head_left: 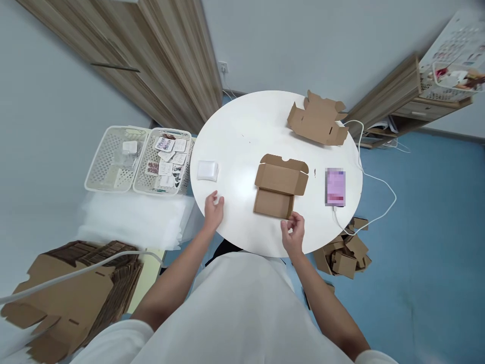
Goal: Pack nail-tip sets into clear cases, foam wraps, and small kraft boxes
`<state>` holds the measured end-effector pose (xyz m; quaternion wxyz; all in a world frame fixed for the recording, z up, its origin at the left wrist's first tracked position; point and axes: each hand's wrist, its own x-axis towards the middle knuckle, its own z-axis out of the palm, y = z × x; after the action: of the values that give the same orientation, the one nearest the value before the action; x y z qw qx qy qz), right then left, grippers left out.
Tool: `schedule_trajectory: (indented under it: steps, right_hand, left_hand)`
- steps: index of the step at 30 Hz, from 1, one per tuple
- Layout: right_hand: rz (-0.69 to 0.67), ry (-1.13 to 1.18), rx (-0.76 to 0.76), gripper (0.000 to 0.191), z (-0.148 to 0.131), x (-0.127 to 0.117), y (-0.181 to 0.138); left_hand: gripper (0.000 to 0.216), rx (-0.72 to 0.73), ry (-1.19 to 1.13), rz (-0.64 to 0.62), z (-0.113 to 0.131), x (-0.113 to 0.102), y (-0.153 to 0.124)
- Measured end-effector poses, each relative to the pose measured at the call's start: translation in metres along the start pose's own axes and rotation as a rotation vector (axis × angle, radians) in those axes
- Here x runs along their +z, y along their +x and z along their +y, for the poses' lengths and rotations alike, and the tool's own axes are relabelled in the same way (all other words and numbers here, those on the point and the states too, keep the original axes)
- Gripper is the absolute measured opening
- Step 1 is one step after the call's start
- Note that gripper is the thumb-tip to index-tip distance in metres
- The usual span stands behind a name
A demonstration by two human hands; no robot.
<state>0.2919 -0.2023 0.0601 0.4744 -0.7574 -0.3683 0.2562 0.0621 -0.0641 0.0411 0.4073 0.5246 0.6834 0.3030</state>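
Right hand [293, 233], head view: I am resting it, half open, at the near right corner of the cardboard box [273, 203], which is standing open on the table [242, 202], its lid tilting back away from me.

Risk, in my judgement: if I were pressing on that one corner, the light box could be skidding over the smooth top, or its wall could be buckling. Its side flaps are jutting outward, so uneven pressure from above could be creasing them. A translucent packet [207, 170] is lying close to the left rim; a stray knock could be sending it off.

Hand state: on the right I am keeping thumb and curled fingers apart, with no clamp visible; whether the fingertips are touching the corner or stopping just short, I cannot tell. Left hand [214, 211] is hanging empty near the packet, thumb and fingers apart, touching neither packet nor box.
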Motion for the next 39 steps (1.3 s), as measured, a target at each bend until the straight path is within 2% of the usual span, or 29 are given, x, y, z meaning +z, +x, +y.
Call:
schedule_trajectory:
  steps: [3,5,8,13,19,23,28,34,39]
  right_hand:
    - [-0.225,-0.023,-0.047,0.022,-0.042,0.045,0.009]
    - [-0.353,0.009,0.051,0.024,-0.064,0.084,0.02]
    - [-0.469,0.059,0.234,0.031,-0.081,0.143,0.04]
    - [-0.436,0.078,0.367,0.039,-0.084,0.214,0.075]
    - [-0.385,0.075,0.36,0.034,-0.084,0.256,0.09]
    - [-0.36,0.055,0.345,0.03,-0.086,0.264,0.087]
    - [-0.337,0.104,0.327,0.031,-0.092,0.252,0.085]
    - [-0.3,0.193,0.26,0.032,-0.105,0.217,0.081]
    - [-0.244,0.245,0.225,0.03,-0.104,0.174,0.073]
  left_hand:
    - [0.047,-0.05,0.006,0.097,-0.007,-0.028,0.043]
    - [0.052,-0.083,0.005,0.102,-0.013,-0.038,0.07]
    - [0.056,-0.094,0.03,0.069,-0.02,-0.044,0.1]
    - [0.053,-0.105,0.057,-0.004,-0.022,-0.044,0.126]
    - [0.041,-0.045,0.021,-0.05,-0.023,-0.045,0.14]
    - [0.041,-0.043,-0.028,-0.102,-0.027,-0.043,0.142]
    - [0.043,-0.01,-0.094,-0.097,-0.019,-0.043,0.135]
    - [0.043,0.054,-0.149,-0.092,0.01,-0.04,0.113]
    - [0.042,0.116,-0.193,-0.129,0.034,-0.026,0.08]
